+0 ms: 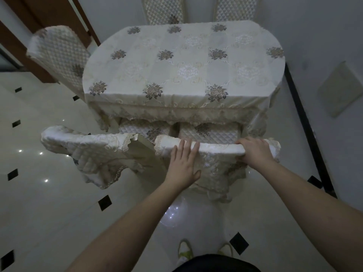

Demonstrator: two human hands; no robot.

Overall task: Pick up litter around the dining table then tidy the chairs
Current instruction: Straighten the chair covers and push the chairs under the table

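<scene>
No litter visible; chair-tidying underway. Right hand [255, 152] grips the near chair [218, 165] top, left hand [183, 165] presses flat-fingered; skewed chair [88, 148] remains.

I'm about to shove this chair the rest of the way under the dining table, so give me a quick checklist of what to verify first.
1. Right hand grips the top rail of the near right chair: ok.
2. Left hand lies flat with straight fingers on the chair back, not gripping: not ok for a firm push.
3. Seat already lines up under the table edge: ok.
4. Gap to the near left chair, whose back tilts away at an angle: ok, they are apart.
5. Litter on the floor under the table: cannot tell, the cloth hides it.
</scene>
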